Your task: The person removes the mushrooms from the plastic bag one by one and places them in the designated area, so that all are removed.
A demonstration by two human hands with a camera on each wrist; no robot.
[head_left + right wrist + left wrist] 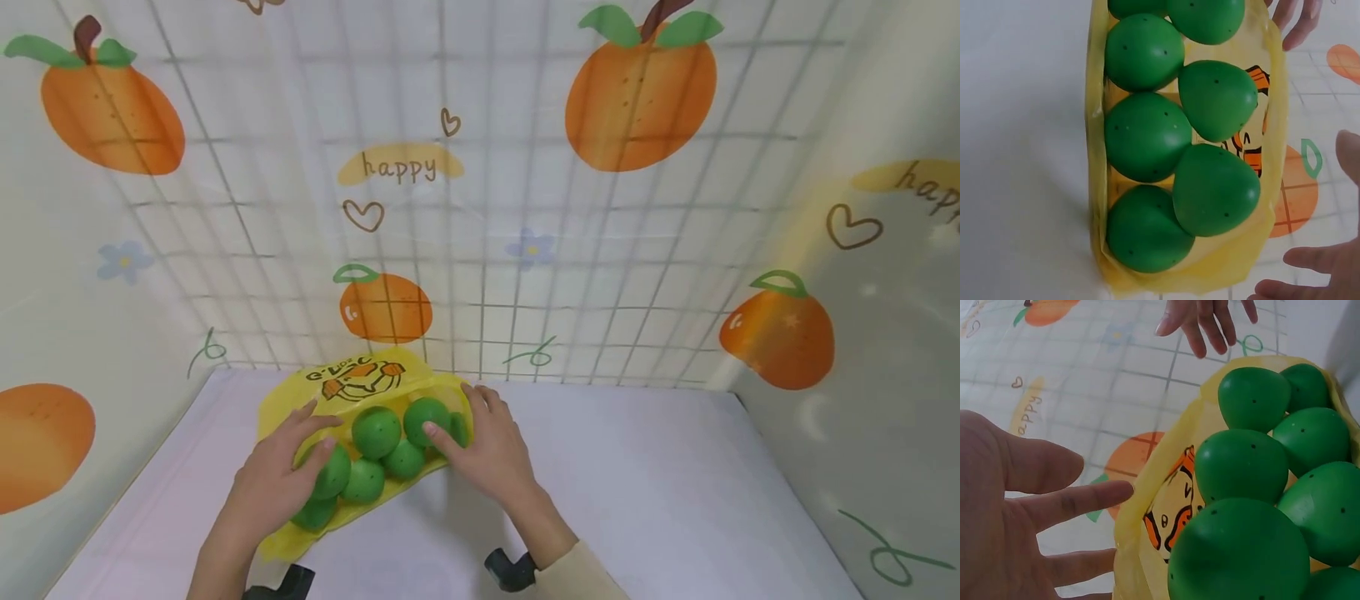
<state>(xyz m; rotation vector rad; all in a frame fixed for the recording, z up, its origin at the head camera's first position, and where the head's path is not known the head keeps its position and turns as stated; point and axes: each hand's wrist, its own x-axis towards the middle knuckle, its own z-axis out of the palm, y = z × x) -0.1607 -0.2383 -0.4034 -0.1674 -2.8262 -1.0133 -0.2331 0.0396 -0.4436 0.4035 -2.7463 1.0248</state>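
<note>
In the head view, the yellow bag (288, 410) with green balls (376, 432) lay on the white table (652, 483), between the left hand (270, 479) and the right hand (491, 450). In the left wrist view, the left hand was spread wide at the bag's edge. In the right wrist view, the right hand was also wide.

Plain white tabletop (637, 483), yellow plastic bag (288, 407) lying on it, cartoon-printed, mouth open, dotted green balls (376, 432) clustered inside.
</note>
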